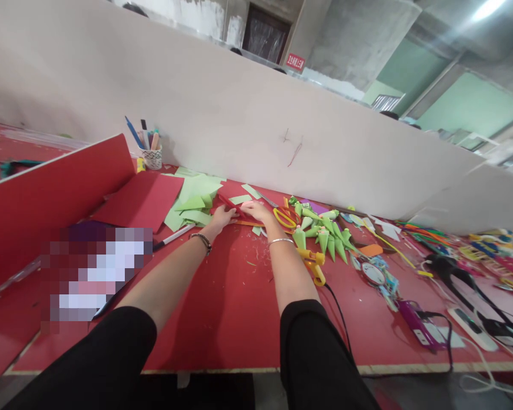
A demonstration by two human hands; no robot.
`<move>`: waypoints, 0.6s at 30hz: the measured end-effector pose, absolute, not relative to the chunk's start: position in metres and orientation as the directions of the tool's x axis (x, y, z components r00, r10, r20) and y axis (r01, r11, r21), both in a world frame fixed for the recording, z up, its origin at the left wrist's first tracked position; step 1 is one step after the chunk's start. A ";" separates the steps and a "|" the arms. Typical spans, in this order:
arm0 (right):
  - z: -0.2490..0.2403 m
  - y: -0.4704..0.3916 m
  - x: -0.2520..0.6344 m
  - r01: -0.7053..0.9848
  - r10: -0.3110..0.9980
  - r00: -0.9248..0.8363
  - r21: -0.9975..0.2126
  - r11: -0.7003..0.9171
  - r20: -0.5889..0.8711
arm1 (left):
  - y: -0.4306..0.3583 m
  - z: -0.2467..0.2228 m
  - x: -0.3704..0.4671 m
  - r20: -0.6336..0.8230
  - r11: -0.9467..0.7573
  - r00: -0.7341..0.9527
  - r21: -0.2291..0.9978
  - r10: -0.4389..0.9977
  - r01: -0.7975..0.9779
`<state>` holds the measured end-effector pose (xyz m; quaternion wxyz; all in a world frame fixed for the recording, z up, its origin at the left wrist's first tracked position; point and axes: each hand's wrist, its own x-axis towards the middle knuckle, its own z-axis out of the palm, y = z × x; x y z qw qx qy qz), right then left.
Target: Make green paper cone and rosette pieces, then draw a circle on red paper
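Note:
Both my hands are stretched far forward over the red table (231, 319). My left hand (223, 218) has its fingers closed on a piece of red paper (226, 200). Close beside it, my right hand (256, 212) is bent over the same paper, fingers curled in; its fingertips are partly hidden. Light green paper pieces (199, 191) lie to the left of the hands. Yellow-handled scissors (284, 217) rest just right of my right wrist, and green paper cones (325, 236) are heaped beyond them.
A yellow glue gun (313, 263) with a black cord lies right of my right forearm. On the left are a pen cup (153, 156), red card sheets (143, 196) and a marker (173, 237). A purple box (421, 324) and power strip (472, 328) sit right. A white partition (239, 125) stands behind.

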<state>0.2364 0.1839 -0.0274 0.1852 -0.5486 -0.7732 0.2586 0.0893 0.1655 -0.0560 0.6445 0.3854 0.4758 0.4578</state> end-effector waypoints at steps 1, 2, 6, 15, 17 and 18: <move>-0.027 0.183 0.234 0.765 0.947 -0.320 -0.587 0.265 0.010 | 0.166 -0.056 0.090 -0.269 0.289 0.119 0.931 0.956 -0.223; -0.027 0.183 0.231 0.778 0.950 -0.312 -0.568 0.267 0.019 | 0.166 -0.056 0.091 -0.278 0.296 0.108 0.929 0.954 -0.224; -0.022 0.180 0.215 0.840 0.954 -0.295 -0.463 0.281 0.042 | 0.169 -0.055 0.094 -0.319 0.325 0.064 0.917 0.946 -0.231; 0.005 0.177 0.200 0.952 0.973 -0.208 -0.205 0.225 0.104 | 0.164 -0.051 0.093 -0.342 0.349 0.074 0.892 0.937 -0.287; 0.014 0.178 0.202 0.965 0.975 -0.179 -0.172 0.200 0.128 | 0.161 -0.050 0.091 -0.330 0.342 0.092 0.888 0.940 -0.306; 0.020 0.180 0.203 0.970 0.976 -0.160 -0.158 0.183 0.147 | 0.159 -0.049 0.090 -0.324 0.338 0.099 0.887 0.941 -0.315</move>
